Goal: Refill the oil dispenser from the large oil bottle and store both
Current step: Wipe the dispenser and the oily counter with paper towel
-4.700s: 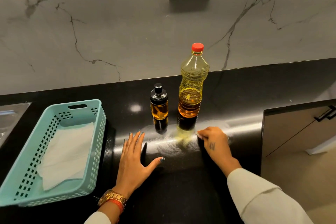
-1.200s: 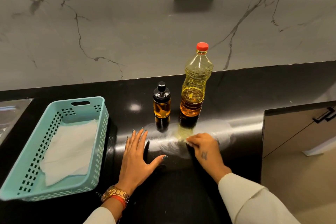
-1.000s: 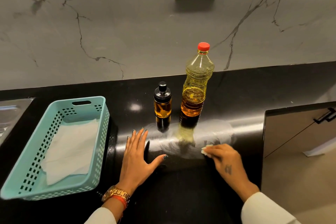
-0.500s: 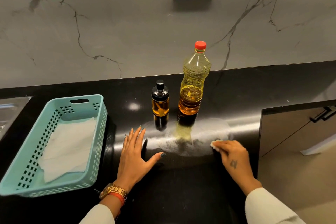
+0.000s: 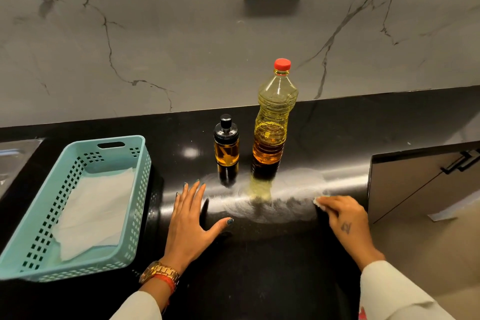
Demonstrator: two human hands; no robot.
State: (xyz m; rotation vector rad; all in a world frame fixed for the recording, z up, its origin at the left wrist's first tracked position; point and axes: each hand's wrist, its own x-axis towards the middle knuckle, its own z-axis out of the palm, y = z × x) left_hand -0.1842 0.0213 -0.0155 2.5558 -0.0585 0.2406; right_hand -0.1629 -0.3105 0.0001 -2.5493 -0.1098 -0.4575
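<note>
Wiping the bench (image 5: 259, 280) with the right hand (image 5: 345, 218), its grip curled round a small white wad of tissue (image 5: 319, 202); left hand (image 5: 191, 218) lies flat, fingers spread, holding nothing; oil dispenser (image 5: 226, 141) stands capped at 12 o'clock from the left hand, large oil bottle (image 5: 272, 117) just beside it at its 3 o'clock, red cap on, roughly a third full; bottle likely light-ish thin plastic, will flex, possibly oily so slippery: take it at the ribbed waist; dispenser looks like glass, rigid, fragile: take it round the body, not the knob; teal basket (image 5: 78, 205) with paper liner at 9 o'clock; versus half a second ago the right hand has slid slightly toward 3 o'clock along the smear (image 5: 272, 205); bottles unmoved
</note>
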